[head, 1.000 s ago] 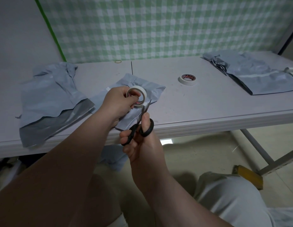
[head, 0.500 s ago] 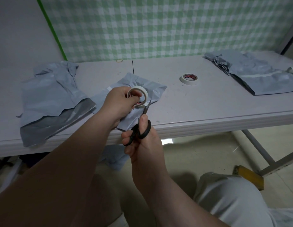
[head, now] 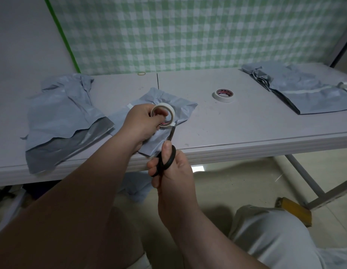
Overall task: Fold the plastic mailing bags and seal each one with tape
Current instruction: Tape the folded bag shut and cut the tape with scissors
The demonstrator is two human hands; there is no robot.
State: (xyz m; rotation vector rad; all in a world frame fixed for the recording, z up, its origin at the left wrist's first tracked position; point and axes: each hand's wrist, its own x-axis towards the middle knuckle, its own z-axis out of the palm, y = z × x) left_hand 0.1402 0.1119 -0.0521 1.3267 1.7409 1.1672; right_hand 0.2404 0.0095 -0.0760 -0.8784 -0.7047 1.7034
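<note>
Table (head: 236,129), near edge: folded grey mailing bag (head: 168,98) lies below the hands; it is thin, limp, slick film, likely to spring open unless pinned at the fold. Left hand (head: 141,123) curls round a light, stiff tape roll (head: 164,106), best held by its core. Right hand (head: 174,175) grips black scissors (head: 172,133) by the loops, blades just beside the roll.

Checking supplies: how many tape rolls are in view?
2. One tape roll is gripped in the left hand over the folded bag; the other roll lies flat on the table, farther back and right. Others could be hidden under the bag piles.
</note>
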